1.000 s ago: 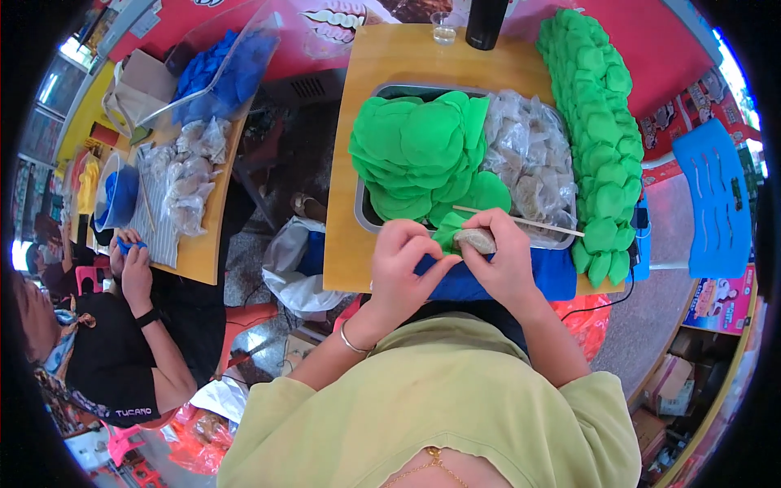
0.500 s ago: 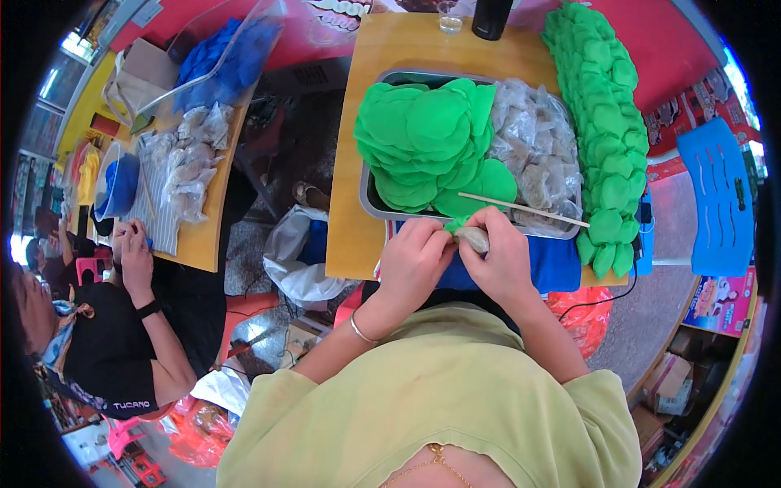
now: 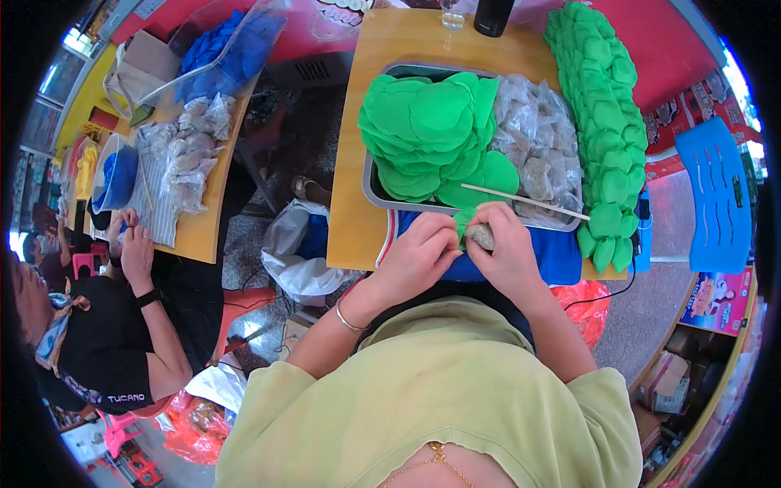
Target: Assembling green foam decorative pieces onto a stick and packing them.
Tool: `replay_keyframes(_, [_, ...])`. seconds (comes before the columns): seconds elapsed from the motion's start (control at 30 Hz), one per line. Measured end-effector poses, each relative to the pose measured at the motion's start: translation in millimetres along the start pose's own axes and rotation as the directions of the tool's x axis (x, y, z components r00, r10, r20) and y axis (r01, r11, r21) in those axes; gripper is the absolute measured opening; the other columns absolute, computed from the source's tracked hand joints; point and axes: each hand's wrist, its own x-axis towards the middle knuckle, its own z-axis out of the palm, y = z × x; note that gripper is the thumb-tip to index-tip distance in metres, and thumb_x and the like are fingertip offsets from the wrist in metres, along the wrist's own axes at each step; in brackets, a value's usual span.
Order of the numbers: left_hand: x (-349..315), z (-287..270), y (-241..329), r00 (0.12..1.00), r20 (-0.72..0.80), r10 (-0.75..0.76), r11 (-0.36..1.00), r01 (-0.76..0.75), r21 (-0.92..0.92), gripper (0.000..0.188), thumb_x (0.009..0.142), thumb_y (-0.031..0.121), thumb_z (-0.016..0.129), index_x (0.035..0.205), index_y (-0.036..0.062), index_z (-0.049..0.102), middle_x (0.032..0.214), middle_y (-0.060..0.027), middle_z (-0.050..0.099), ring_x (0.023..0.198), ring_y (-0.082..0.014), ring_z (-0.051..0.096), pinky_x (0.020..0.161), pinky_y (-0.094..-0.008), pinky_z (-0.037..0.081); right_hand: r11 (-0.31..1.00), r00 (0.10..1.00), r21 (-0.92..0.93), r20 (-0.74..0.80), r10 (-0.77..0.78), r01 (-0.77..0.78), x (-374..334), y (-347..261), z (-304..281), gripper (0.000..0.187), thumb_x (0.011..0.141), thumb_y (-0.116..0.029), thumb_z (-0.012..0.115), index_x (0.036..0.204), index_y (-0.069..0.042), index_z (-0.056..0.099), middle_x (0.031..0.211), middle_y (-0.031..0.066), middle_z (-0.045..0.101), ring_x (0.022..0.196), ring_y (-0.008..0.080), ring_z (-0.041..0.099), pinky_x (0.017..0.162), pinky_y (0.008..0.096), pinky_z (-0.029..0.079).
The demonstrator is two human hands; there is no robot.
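Observation:
In front of my body, at the near edge of the tray, my hands are close together. The fingers of my left hand (image 3: 420,249) pinch beside a green fabric piece (image 3: 464,216). My right hand (image 3: 510,254) is closed on a small greyish-brown packet (image 3: 480,237), which lies against the green fabric. Just beyond, the grey tray (image 3: 372,192) holds a pile of round green fabric pieces (image 3: 431,122) on the left and clear plastic bags with brownish contents (image 3: 533,138) on the right. A thin wooden stick (image 3: 525,201) lies across the tray's near side.
Along the table's (image 3: 346,236) right side runs a long stack of green petal-like pieces (image 3: 604,130). A dark bottle (image 3: 493,16) and a clear cup (image 3: 452,15) stand at the back. A blue chair (image 3: 713,199) is at right. Another person (image 3: 106,333) works at the left table.
My left hand has shifted slightly right and its fingers have closed in. The packet is turned and shows more plainly. The view has tilted a little; the co-worker's hands have moved slightly.

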Motion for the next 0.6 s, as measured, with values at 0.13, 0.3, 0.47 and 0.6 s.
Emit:
replay_keyframes(0.13, [-1.7, -0.1, -3.9, 1.000, 0.017, 0.002, 1.000, -0.003, 0.026, 0.018, 0.072, 0.001, 0.066, 0.082, 0.0006, 0.051, 0.092, -0.0119, 0.050, 0.083, -0.0281, 0.050, 0.071, -0.0338, 0.043, 0.992, 0.994, -0.084, 0.041, 0.101, -0.098, -0.5, -1.3, -1.2, 0.023, 0.071, -0.009, 0.067, 0.084, -0.003, 0.050, 0.080, 0.0153, 0.055, 0.072, 0.0348, 0.057, 0.062, 0.0386, 0.047])
replay_keyframes(0.3, [-1.3, 2.6, 4.2, 0.996, -0.010, -0.088, 0.984, 0.088, 0.155, 0.018, 0.072, 0.004, 0.067, 0.083, 0.0017, 0.053, 0.087, -0.0115, 0.052, 0.082, -0.0292, 0.052, 0.069, -0.0356, 0.044, 0.979, 0.971, -0.023, 0.127, 0.204, -0.203, -4.8, 0.3, -5.9, 0.024, 0.073, -0.012, 0.068, 0.084, -0.003, 0.049, 0.074, 0.0159, 0.055, 0.070, 0.0351, 0.057, 0.060, 0.0377, 0.046])
replay_keyframes(0.47, [-12.0, 18.0, -6.0, 0.996, 0.018, -0.086, 0.991, 0.083, 0.104, 0.015, 0.073, 0.001, 0.065, 0.084, 0.0028, 0.055, 0.080, -0.0111, 0.055, 0.074, -0.0287, 0.055, 0.064, -0.0353, 0.045, 0.966, 0.937, -0.032, 0.237, 0.258, -0.258, -10.4, 7.0, -10.9, 0.026, 0.073, -0.012, 0.069, 0.087, -0.003, 0.050, 0.076, 0.0152, 0.056, 0.068, 0.0305, 0.058, 0.061, 0.0353, 0.046])
replay_keyframes(0.6, [-11.3, 19.5, -14.0, 0.997, 0.047, -0.066, 0.997, 0.064, 0.042, 0.017, 0.072, -0.003, 0.063, 0.086, 0.0028, 0.056, 0.081, -0.0107, 0.054, 0.075, -0.0281, 0.055, 0.063, -0.0343, 0.046, 0.958, 0.970, 0.208, 0.186, 0.158, -0.196, -16.9, 16.4, -12.6, 0.026, 0.073, -0.007, 0.068, 0.092, -0.002, 0.052, 0.080, 0.0140, 0.058, 0.068, 0.0271, 0.059, 0.062, 0.0333, 0.048])
